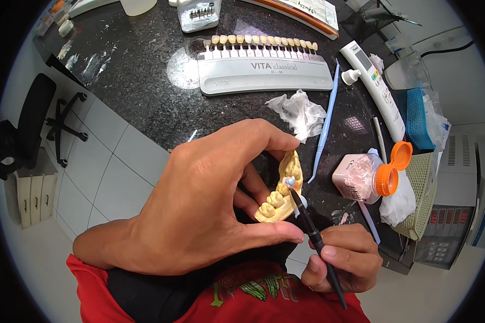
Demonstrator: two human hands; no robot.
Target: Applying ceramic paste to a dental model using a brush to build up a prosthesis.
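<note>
My left hand (pixel 194 188) grips a yellow dental model (pixel 275 201) of a row of teeth, thumb at its near end and fingers at the far end. One tooth (pixel 289 182) on it carries a whitish-blue coating with a touch of orange beside it. In my right hand (pixel 347 257) is a slim black brush (pixel 313 231), pinched between thumb and fingers. Its dark tip touches the coated tooth or lies right against it; which of the two I cannot tell. Light blue material (pixel 304 202) shows at the model's right side.
Beyond my hands lie a tooth shade guide (pixel 267 75), a crumpled tissue (pixel 302 114) and a blue plastic instrument (pixel 328 124). At the right are a jar of pink powder (pixel 355 176) with its orange lid up, a white remote control (pixel 374 89), a blue basket (pixel 418 118) and a device with a display (pixel 447 215).
</note>
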